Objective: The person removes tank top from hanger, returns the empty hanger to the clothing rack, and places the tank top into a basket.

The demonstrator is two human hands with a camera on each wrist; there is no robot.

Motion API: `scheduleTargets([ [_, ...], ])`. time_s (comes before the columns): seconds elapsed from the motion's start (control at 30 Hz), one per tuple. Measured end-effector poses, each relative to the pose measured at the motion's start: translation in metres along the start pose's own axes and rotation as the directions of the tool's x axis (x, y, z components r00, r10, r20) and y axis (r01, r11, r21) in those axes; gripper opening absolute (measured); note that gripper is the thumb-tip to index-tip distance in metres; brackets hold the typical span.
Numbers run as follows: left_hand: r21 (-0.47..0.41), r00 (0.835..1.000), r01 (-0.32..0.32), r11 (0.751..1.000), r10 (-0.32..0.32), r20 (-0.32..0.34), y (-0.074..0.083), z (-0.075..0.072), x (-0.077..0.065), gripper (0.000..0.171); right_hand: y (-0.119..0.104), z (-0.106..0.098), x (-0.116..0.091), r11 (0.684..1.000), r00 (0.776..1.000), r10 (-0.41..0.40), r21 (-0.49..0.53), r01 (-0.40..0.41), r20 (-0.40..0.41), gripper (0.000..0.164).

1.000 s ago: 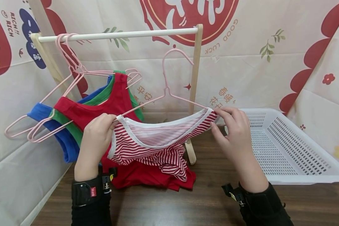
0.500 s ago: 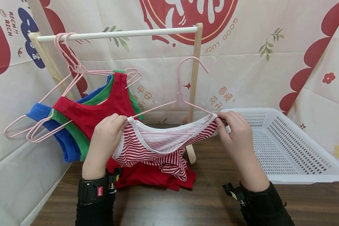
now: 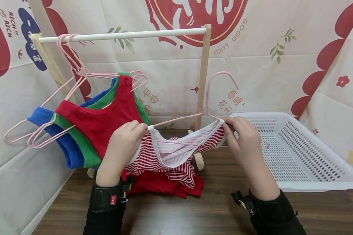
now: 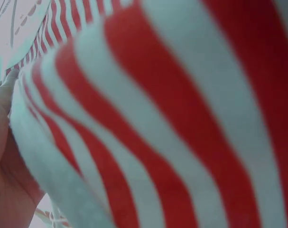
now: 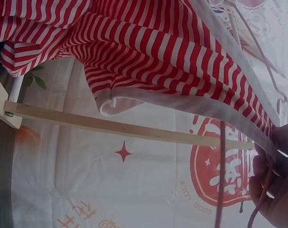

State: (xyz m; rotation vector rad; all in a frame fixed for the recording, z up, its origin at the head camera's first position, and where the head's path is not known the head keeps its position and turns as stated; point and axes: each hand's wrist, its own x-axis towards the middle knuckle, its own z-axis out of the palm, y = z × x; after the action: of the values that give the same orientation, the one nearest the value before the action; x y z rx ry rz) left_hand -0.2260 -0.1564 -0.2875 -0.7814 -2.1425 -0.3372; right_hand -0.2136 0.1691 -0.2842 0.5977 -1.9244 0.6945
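Note:
In the head view a red-and-white striped tank top with white trim is stretched between my hands. A pink hanger runs inside its neckline, its hook tilted to the right. My left hand pinches the left shoulder strap close to the hanger's arm. My right hand pinches the right strap; the hanger's right end sticks out past that hand. In the right wrist view the right hand's fingers are curled at the strap beside pink hanger wire. Striped cloth fills most of the left wrist view, hiding the left fingertips.
A rack with a white rail stands behind. At its left, red, green and blue tops hang on pink hangers. Red cloth lies under the striped top. A white basket stands at the right on the wooden table.
The hanger has slid right and lower, its hook now right of the rack post and its right end emerging past the right hand. My left hand has moved right; my right hand has barely moved.

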Motion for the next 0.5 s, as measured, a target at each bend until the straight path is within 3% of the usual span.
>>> scheduleTargets([
  [0.23,0.0,0.999,-0.027,1.0,0.027,0.025,0.009,0.005,0.002,0.03,-0.003,-0.002,0.0,1.0,1.0,0.006,0.017,-0.006,0.025,0.012],
  [0.5,-0.003,0.998,-0.034,0.999,0.034,0.052,0.017,0.008,0.005,0.032,-0.009,-0.003,-0.001,0.995,0.999,0.05,0.091,-0.049,-0.009,0.01],
])
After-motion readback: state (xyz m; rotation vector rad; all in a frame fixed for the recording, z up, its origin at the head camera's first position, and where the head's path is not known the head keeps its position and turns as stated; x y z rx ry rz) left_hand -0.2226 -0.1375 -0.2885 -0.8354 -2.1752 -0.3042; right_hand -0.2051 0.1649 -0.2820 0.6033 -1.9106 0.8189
